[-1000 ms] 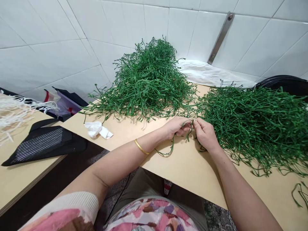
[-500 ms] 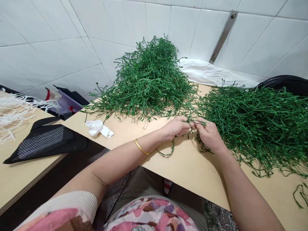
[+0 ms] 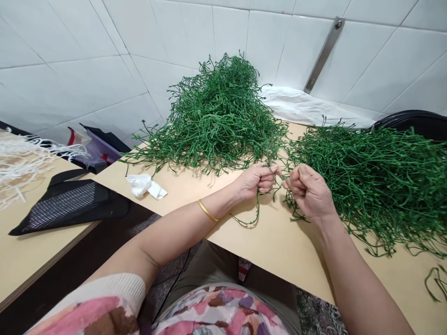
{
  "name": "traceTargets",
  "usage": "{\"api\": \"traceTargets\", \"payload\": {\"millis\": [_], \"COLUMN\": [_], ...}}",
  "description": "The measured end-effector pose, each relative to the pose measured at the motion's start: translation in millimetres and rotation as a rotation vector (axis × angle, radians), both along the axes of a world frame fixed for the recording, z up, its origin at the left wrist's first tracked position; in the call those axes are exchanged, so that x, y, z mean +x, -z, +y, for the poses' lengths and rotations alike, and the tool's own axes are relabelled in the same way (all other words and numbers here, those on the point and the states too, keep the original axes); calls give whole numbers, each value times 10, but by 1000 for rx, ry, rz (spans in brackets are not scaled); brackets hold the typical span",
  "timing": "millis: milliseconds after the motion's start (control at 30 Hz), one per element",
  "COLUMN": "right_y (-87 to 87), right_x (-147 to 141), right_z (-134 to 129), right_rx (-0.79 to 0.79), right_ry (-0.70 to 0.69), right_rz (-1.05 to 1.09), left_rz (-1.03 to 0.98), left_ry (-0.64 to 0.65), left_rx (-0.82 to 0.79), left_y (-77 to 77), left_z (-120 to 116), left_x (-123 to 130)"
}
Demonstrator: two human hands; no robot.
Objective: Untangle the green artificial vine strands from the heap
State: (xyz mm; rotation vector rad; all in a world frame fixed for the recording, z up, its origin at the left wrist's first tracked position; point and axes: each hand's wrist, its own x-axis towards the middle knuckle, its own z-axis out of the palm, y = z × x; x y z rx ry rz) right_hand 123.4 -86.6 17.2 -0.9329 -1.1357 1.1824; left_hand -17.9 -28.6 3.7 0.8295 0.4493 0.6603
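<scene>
My left hand (image 3: pixel 260 180), with a gold bangle on its wrist, pinches a thin green plastic stem (image 3: pixel 258 207). The stem hangs down and curls over the tabletop below the wrist. A short gap to the right, my right hand (image 3: pixel 310 191) is closed in a fist; what its fingers hold, if anything, is hidden. Behind the left hand rises a tall heap of green stems (image 3: pixel 220 116) with small budded tips. A second, wider pile of green stems (image 3: pixel 377 181) lies right of the right hand, and some of its strands reach under that hand.
The pale wooden table (image 3: pixel 279 251) meets a white tiled wall (image 3: pixel 181 32). A crumpled white tissue (image 3: pixel 145 186) lies left. On another table sit a black mesh piece (image 3: pixel 63 204) and white strands (image 3: pixel 24 163). A white plastic sheet (image 3: pixel 300 104) lies along the wall.
My hands were together over the stem and have now moved slightly apart. My right hand has turned and curled into a fist, while the left keeps hold of the stem.
</scene>
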Motion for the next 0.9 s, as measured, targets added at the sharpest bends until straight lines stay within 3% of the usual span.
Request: {"api": "traceTargets", "payload": {"millis": [133,367,500,633,800,900], "right_y": [29,160,104,19,80,124], "right_x": [89,-74,-62,164,448,482], "right_z": [23,-40,-79,-98,12,56], "right_rx": [66,152,228,216,219,288], "right_ry": [178,153,200,553,1020,1174], "right_rz": [-139,-975,-1033,-952,-1185,-1279], "left_rz": [22,66,132,255,312,347], "left_ry": [-85,-105,-170,-293,-206,-176], "left_rx": [-98,36,129,153,213,299], "left_y": [39,100,99,53,46,71], "left_z": [105,102,90,54,13,5], "left_x": [24,28,35,36,24,21]}}
